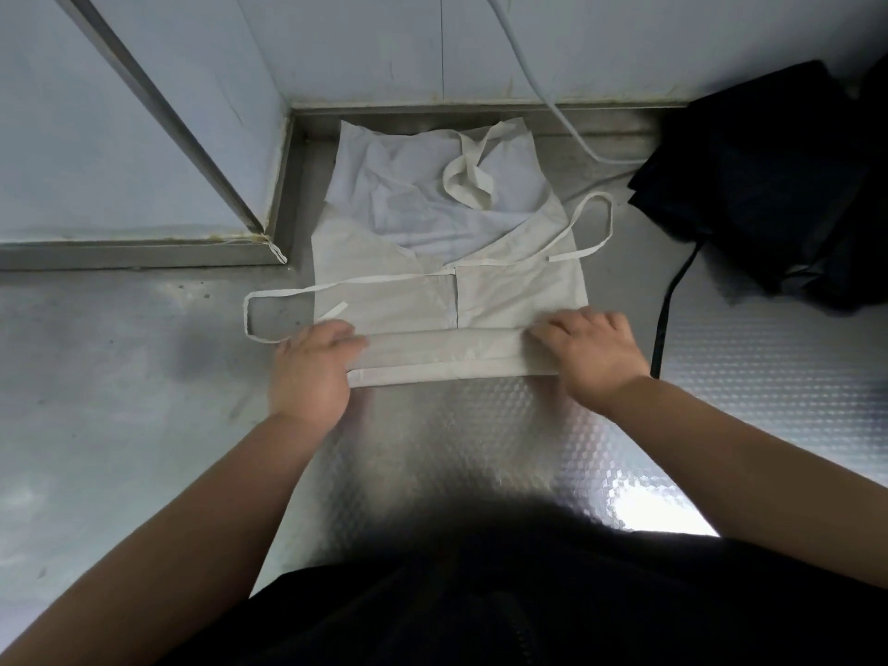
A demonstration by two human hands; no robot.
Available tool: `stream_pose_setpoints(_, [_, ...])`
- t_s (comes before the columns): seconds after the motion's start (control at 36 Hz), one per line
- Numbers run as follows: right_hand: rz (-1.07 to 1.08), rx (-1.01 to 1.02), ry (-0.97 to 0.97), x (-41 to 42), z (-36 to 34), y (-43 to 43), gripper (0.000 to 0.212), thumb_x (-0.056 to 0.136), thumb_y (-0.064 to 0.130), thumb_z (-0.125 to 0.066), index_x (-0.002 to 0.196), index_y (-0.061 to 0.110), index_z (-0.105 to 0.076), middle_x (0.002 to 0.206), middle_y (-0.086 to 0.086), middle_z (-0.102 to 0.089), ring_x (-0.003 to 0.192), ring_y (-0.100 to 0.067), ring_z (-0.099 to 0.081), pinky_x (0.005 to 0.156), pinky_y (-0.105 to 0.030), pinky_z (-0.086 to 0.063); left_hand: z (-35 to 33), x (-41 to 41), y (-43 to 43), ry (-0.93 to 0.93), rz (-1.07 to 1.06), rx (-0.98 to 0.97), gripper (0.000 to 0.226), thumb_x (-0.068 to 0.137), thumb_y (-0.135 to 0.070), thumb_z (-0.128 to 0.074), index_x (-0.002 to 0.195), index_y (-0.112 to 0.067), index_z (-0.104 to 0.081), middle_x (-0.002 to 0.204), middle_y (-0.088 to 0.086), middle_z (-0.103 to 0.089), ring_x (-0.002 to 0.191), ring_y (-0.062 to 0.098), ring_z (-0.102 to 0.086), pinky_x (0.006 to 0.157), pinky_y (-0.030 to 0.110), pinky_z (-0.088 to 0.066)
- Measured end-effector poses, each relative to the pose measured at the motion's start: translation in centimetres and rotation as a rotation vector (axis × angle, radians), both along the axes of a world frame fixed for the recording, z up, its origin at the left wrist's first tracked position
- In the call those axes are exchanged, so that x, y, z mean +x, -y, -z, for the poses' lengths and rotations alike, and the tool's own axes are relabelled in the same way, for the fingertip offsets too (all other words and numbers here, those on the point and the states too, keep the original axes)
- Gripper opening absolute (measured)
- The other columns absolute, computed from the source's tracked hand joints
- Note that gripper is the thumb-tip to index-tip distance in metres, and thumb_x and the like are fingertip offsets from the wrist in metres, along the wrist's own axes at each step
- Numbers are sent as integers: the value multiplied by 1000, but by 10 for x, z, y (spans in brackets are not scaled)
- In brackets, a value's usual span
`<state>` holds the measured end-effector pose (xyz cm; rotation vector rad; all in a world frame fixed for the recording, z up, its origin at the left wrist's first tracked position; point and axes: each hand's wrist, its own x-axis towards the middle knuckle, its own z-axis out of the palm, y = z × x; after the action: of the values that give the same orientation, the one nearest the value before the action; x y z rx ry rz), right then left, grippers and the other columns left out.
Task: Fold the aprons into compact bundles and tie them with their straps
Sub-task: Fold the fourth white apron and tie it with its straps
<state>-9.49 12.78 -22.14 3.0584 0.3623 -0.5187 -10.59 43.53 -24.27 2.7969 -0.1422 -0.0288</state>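
1. The apron (480, 300) lay flat on the worktop (456, 449), bib end away from the person and its far edge against the steel kerb (432, 115) at the wall.
2. Its near edge was turned over into a narrow band (442, 350) running across the full width, with the hem showing along the near side.
3. The left hand (312, 367) was at the band's left end, its fingers (343, 336) curled over the fold and gripping it.
4. The right hand (591, 348) was at the band's right end, its fingers (552, 331) bent with knuckles up, holding the fold down at the corner.
5. The left strap (269, 300) looped out onto the worktop past the apron's left edge, and its near run passed under the left hand.
6. The right strap (596, 223) looped off the right edge, its free end lying back on the cloth.
7. The neck strap (468, 177) lay bunched on the bib.
8. Room: bare embossed steel showed between the forearms near the band, and bare worktop ran left of the strap loop.
9. Limits: a black cable (665, 319) ran just beside the right hand. A dark cloth heap (769, 185) sat at far right, apart from the apron, and a white cable (528, 79) came down the wall to the kerb.
10. A raised steel ledge (144, 254) bounded the far left.
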Motion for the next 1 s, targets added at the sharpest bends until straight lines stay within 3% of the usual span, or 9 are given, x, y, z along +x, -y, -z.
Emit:
stream_pose_setpoints(0.08, [-9,27,-136,-4,3,3,57,97,50,-28,149,30,-15,156,6,-14,143,-20,-11,115,-44,-3,-4,-7,1,-83,62,-20,43,80,-1,-46,113,-16,-69,121,3,-64,105,28,-62,85,37,-51])
stream_pose_setpoints(0.14, [-30,19,-172,-6,3,6,73,90,66,-32,150,30,-10,157,6,-8,144,-20,-8,115,-44,-3,-4,-12,2,-96,62,-54,41,87,-28,-41,114,-14,-68,120,3,-64,105,26,-63,85,40,-53])
stream_pose_setpoints(0.22, [-31,32,-153,-6,-1,5,72,89,65,-36,149,31,-15,156,7,-14,142,-20,-14,114,-38,-11,-7,-17,3,-211,86,8,73,75,-66,-34,124,-18,-60,129,0,-55,119,24,-49,100,40,-41])
stream_pose_setpoints(0.31, [-23,44,-88,-9,-4,2,58,93,59,-33,145,32,-28,151,8,-29,138,-20,-27,112,-36,-15,-11,-19,4,-229,104,145,86,56,-79,-37,124,-28,-54,129,-10,-50,123,16,-41,99,34,-31])
stream_pose_setpoints(0.44, [2,80,-47,-19,-10,7,56,90,63,-34,132,26,-43,121,-2,-62,117,-27,-51,105,-36,-24,-12,-24,1,-187,67,1,58,63,-60,-41,102,-24,-66,105,-7,-63,101,21,-58,83,32,-44])
stream_pose_setpoints(0.61, [153,260,-348,-22,-23,22,68,77,62,-63,134,37,-36,126,4,-55,113,-21,-52,88,-32,-43,-36,-17,-6,-500,-79,-281,8,88,-22,-61,91,-24,-68,83,-6,-66,79,15,-61,63,21,-39])
stream_pose_setpoints(0.75, [285,407,-427,-25,-22,28,34,84,52,-59,107,28,-54,110,0,-59,102,-21,-54,85,-32,-43,-41,-20,-12,-644,-185,-469,10,89,-17,-61,96,-23,-66,100,-6,-68,89,9,-60,73,21,-41])
stream_pose_setpoints(0.89, [429,436,-366,-25,-19,31,30,87,51,-57,98,23,-54,102,1,-55,93,-20,-52,74,-29,-38,-28,-32,-7,-458,-293,-374,13,89,-29,-63,94,-17,-64,80,-4,-60,69,12,-51,58,24,-35])
stream_pose_setpoints(1.0, [454,320,-239,-30,-13,22,28,91,46,-52,98,19,-48,96,-3,-55,83,-22,-53,69,-32,-42,-15,-39,2,-279,-322,-208,25,91,-28,-59,113,-16,-63,104,7,-65,94,25,-57,73,27,-37])
